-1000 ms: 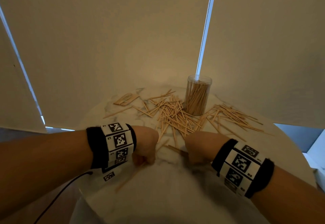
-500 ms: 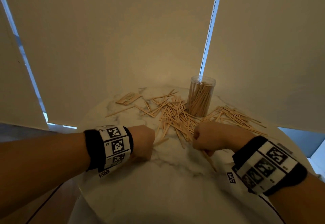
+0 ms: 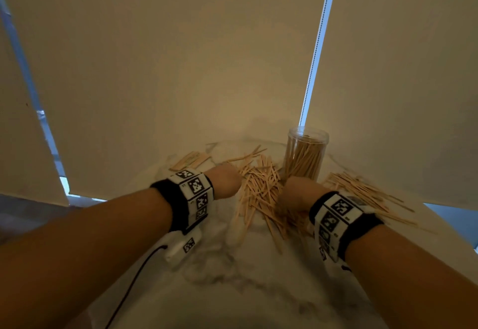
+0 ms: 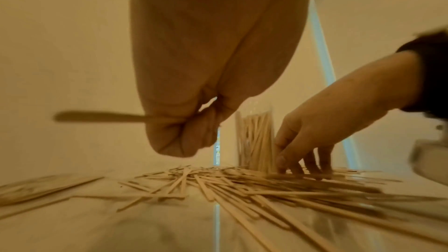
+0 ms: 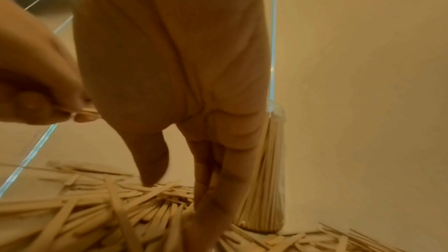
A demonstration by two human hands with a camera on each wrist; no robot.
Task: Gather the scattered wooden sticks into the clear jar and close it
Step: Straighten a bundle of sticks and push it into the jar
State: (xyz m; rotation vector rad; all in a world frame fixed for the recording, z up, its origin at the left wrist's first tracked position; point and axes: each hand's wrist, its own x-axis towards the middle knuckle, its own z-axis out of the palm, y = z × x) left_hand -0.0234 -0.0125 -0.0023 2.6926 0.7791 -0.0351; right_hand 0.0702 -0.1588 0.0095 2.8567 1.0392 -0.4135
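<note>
Sticks [image 3: 261,189]: heaped between hands, just before jar [image 3: 305,155]. Right hand [image 5: 184,102] nearer, fingers straight down onto heap; left hand [image 4: 194,102] fisted round one stick [image 4: 97,116] (crosswise).

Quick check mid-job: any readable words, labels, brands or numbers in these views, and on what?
No readable text in any view.
Left wristband: black-and-white square code markers plus tiny characters, too small to read.
Right wristband: the same, unreadable.
Clear jar: no label visible.
Wooden sticks: no visible print.
</note>
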